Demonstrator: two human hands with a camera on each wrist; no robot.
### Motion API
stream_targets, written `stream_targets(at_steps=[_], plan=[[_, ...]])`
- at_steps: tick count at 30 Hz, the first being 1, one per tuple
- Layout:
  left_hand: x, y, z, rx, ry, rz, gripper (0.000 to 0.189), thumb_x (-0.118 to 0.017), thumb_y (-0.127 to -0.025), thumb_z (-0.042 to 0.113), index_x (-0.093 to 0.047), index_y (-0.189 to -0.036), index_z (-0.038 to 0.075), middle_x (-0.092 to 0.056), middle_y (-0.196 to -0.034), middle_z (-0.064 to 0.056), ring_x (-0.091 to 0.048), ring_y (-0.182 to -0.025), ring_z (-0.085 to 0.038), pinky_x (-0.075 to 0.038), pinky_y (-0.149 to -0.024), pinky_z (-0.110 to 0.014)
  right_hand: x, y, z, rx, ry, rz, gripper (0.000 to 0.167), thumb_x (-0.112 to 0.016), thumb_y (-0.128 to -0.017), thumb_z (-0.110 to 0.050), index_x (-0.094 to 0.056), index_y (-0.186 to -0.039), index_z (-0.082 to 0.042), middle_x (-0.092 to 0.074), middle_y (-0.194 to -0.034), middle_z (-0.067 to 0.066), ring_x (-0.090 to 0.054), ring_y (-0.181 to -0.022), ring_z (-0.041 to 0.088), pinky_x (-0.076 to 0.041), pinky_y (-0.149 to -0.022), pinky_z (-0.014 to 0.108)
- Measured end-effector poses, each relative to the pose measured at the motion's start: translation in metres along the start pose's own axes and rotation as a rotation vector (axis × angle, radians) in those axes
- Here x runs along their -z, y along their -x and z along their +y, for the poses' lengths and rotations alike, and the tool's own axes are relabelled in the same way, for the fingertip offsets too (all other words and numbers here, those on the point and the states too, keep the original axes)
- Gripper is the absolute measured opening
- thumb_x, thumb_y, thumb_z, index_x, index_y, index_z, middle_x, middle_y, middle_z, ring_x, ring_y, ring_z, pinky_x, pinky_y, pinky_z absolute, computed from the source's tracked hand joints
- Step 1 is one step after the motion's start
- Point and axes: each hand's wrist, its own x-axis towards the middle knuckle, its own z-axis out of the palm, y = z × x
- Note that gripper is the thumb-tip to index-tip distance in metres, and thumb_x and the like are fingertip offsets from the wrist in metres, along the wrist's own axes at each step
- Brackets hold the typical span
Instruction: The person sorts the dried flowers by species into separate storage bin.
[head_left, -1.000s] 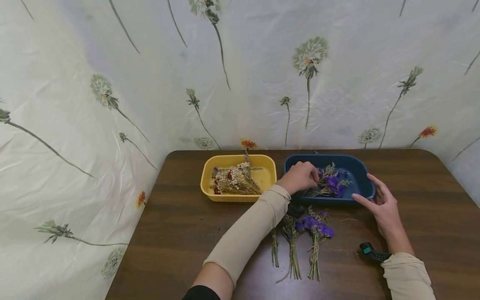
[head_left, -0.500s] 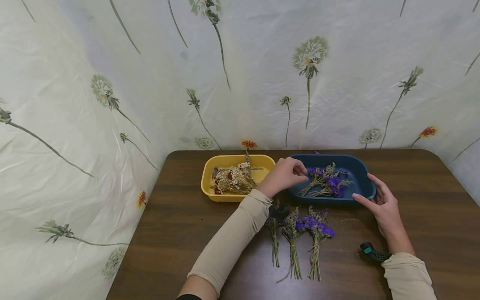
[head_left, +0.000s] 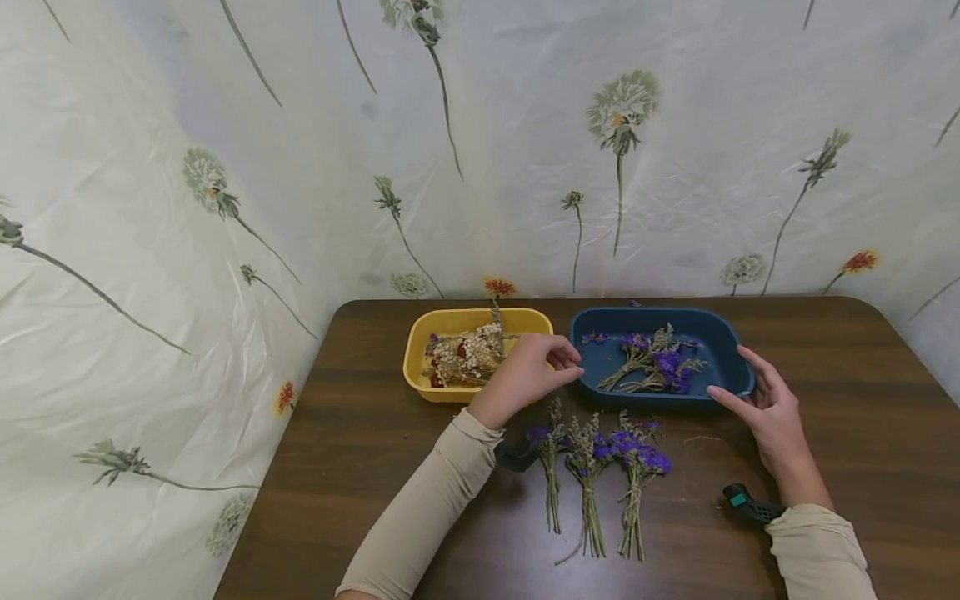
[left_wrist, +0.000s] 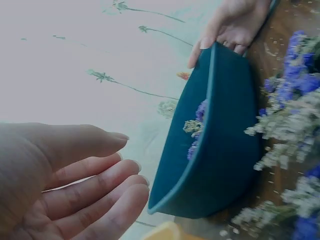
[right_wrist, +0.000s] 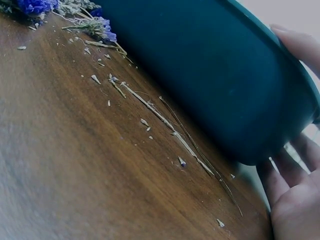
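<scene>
My left hand hovers between the two trays, its fingers loosely bent with nothing between them; the left wrist view shows the thumb and fingertips apart. With my right hand I hold the right end of the blue tray, thumb at the front rim and fingers round the far side. Inside that tray lie small bunches of dried purple flowers, with a few loose purple bits at its left end. Several tied bunches of purple dried flowers lie in front of it, stems toward me.
A yellow tray with cream and red dried flowers stands left of the blue one, partly behind my left hand. Broken stems and crumbs litter the brown tabletop. A floral-patterned curtain hangs behind the table.
My left hand has drawn back leftward out of the blue tray, away from the purple bunches, which are now uncovered. My right hand has stayed at the tray's right end.
</scene>
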Motion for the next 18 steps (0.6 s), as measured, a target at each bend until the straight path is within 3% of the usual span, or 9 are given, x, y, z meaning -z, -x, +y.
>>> stream_targets(at_steps=[7, 18], plan=[[-0.005, 0.029, -0.011, -0.011, -0.018, 0.021, 0.008, -0.076, -0.095, 0.017, -0.076, -0.095, 0.009, -0.076, -0.089, -0.002, -0.067, -0.078, -0.005, -0.053, -0.073, -0.014, 0.0, -0.001, -0.001, -0.006, 0.067, 0.003, 0.079, -0.069, -0.098, -0.004, -0.032, -0.163, -0.027, -0.022, -0.173, -0.007, -0.028, -0.153, 0.002, -0.032, -0.108, 0.0], [-0.027, 0.077, -0.031, 0.056, -0.076, 0.002, 0.012, -0.08, -0.092, 0.024, -0.074, -0.087, 0.015, -0.071, -0.078, 0.007, -0.058, -0.066, 0.005, -0.05, -0.064, -0.011, 0.002, 0.0, -0.001, -0.02, 0.094, -0.004, 0.079, -0.069, -0.099, -0.007, -0.03, -0.164, -0.029, -0.02, -0.173, -0.008, -0.025, -0.155, 0.003, -0.03, -0.109, 0.0]])
